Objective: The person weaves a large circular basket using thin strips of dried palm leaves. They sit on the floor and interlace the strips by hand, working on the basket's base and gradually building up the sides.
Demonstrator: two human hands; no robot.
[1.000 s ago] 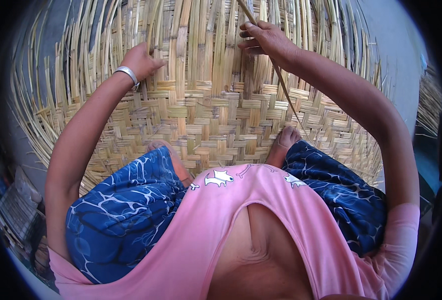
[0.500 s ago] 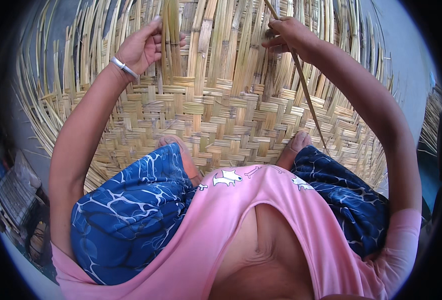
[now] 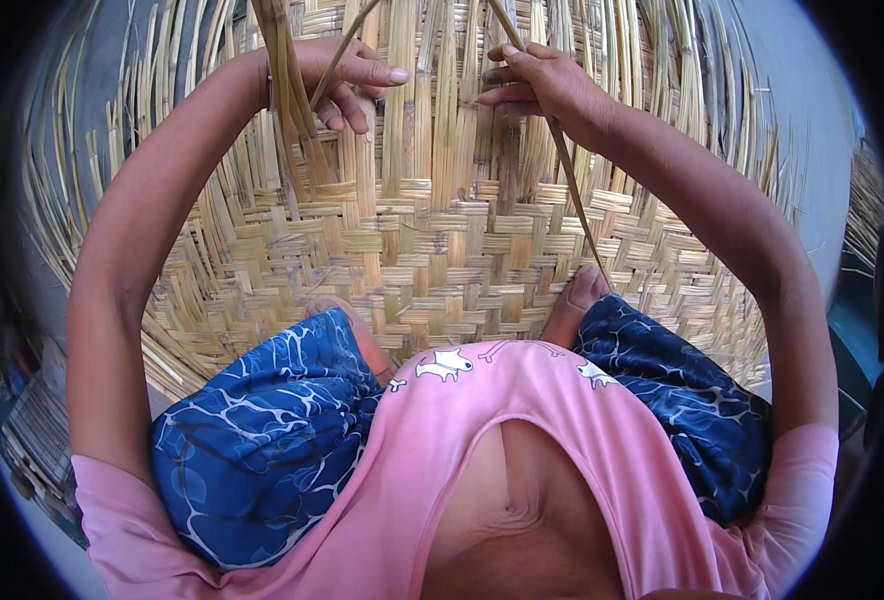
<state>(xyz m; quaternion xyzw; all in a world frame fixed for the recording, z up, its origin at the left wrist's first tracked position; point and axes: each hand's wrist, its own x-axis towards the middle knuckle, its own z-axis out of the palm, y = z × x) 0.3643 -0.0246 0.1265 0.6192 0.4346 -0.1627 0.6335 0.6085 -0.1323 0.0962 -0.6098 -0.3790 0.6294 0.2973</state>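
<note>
A split-cane mat (image 3: 442, 255) spreads from the centre to 12 o'clock, straw-yellow with tan and greenish strips and dark node marks. Its near part is closely woven in stepped blocks; unwoven ends fan out between 10 and 2 o'clock. At 11 o'clock the left hand (image 3: 347, 82) is unclenched, thumb extended, with raised strips (image 3: 287, 90) crossing its wrist. At 1 o'clock the right hand (image 3: 542, 88) pinches a long, thin brown strip (image 3: 574, 185) slanting towards 5 o'clock.
</note>
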